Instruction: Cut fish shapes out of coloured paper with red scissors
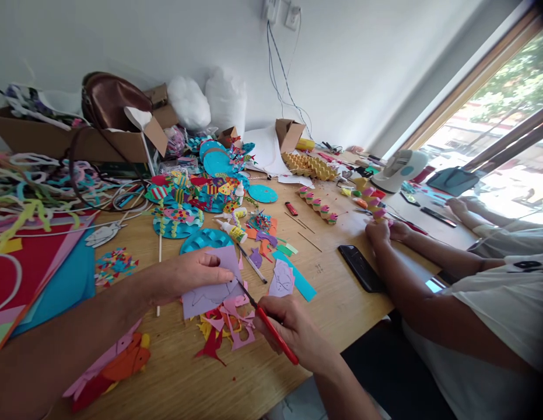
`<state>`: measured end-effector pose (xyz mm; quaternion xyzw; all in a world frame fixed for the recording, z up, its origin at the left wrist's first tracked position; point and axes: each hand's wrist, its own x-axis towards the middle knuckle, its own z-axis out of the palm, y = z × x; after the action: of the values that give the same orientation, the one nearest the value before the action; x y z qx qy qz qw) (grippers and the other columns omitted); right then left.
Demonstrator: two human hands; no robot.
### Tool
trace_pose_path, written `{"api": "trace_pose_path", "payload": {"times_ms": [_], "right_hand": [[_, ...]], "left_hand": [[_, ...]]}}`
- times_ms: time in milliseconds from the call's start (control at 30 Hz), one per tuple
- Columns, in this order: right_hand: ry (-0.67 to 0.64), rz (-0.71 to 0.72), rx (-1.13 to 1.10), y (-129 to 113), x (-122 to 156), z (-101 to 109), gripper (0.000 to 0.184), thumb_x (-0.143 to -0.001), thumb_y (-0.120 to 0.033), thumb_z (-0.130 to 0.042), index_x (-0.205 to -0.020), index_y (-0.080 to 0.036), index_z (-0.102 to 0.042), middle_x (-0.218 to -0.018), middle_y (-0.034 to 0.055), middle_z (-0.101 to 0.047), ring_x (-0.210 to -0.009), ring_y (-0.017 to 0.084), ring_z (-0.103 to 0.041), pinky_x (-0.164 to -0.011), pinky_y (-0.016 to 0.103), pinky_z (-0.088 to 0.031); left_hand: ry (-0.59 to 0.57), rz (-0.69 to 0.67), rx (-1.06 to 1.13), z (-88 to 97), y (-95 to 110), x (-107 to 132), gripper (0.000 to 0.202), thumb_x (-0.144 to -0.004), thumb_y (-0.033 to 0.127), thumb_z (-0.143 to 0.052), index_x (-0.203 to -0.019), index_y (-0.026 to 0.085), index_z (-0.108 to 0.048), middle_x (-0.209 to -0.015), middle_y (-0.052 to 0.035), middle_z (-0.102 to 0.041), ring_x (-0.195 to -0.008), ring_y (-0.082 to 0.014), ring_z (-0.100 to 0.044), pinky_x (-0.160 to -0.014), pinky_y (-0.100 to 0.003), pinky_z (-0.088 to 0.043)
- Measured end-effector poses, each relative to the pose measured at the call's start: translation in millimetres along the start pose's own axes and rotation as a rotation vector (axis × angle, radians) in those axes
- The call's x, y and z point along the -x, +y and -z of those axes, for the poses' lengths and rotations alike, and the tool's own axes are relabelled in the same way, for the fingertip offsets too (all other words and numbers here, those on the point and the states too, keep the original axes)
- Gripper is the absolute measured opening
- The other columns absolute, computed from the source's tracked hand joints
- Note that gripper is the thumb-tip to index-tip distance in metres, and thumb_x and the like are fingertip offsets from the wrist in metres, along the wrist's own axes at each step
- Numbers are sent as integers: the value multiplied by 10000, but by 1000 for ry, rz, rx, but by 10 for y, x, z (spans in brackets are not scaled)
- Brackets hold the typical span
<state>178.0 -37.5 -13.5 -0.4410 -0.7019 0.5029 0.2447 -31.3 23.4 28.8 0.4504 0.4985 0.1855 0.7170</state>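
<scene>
My left hand (205, 269) pinches a sheet of purple paper (201, 300) that has a drawn outline on it. In my right hand (288, 326) is a pair of red-handled scissors (273, 332), its blades at the sheet's right edge beside my left fingertips. Under the sheet lie pink, yellow and red paper scraps (230, 329). A smaller purple piece with a drawing (281, 279) rests to the right, beside a blue paper strip (301, 280). A pen (252, 262) lies just beyond the sheet. Orange, pink and red paper fish (118, 367) are piled below my left forearm.
Coloured sheets (65, 280) cover the left side. Behind are blue plates with decorated fish (179, 219), glue bottles (234, 231) and a cardboard box (114, 143). On the right, a co-worker's hands (380, 230) hold a coloured piece near a black phone (361, 268). Another person's arms are beyond.
</scene>
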Motion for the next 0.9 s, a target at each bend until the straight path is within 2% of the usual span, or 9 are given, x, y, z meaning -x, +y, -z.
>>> {"api": "trace_pose_path", "payload": {"times_ms": [167, 300, 500, 633, 900], "right_hand": [[47, -84, -311, 53, -25, -168, 487, -821, -555, -581, -551, -199, -386, -429, -63, -415, -369, 57, -338, -377, 185, -244], [51, -79, -457, 97, -44, -275, 539, -760, -688, -554, -596, -183, -459, -414, -57, -440, -339, 54, -353, -354, 175, -243], [138, -66, -526, 74, -70, -363, 612, -691, -774, -539, -564, -180, -463, -397, -51, -440, -327, 56, -363, -346, 176, -251], [158, -8, -547, 109, -96, -408, 572, -742, -733, -528, -620, -174, -497, -411, -52, -456, -318, 59, -353, -343, 183, -260], [161, 50, -552, 141, -114, -416, 545, -797, -688, -508, -599, -181, -484, -401, -51, -440, -342, 70, -369, -369, 193, -289]], "left_hand": [[130, -70, 114, -94, -43, 30, 226, -549, 277, -785, -708, 183, -654, -602, 34, -688, -507, -116, -593, -479, -201, -433], [156, -87, 184, -160, -91, 62, 243, -577, 300, -765, -764, 177, -670, -628, 18, -696, -524, -114, -595, -505, -204, -460], [250, -103, 285, -321, -78, 95, 214, -536, 266, -758, -686, 173, -636, -535, 33, -638, -443, -107, -541, -434, -210, -455], [299, -172, 355, -406, -132, 73, 192, -578, 239, -732, -724, 183, -622, -535, 45, -632, -433, -99, -535, -412, -193, -437], [261, -169, 387, -418, -283, 31, 240, -607, 323, -733, -752, 179, -608, -553, 33, -625, -478, -124, -558, -441, -220, -460]]}}
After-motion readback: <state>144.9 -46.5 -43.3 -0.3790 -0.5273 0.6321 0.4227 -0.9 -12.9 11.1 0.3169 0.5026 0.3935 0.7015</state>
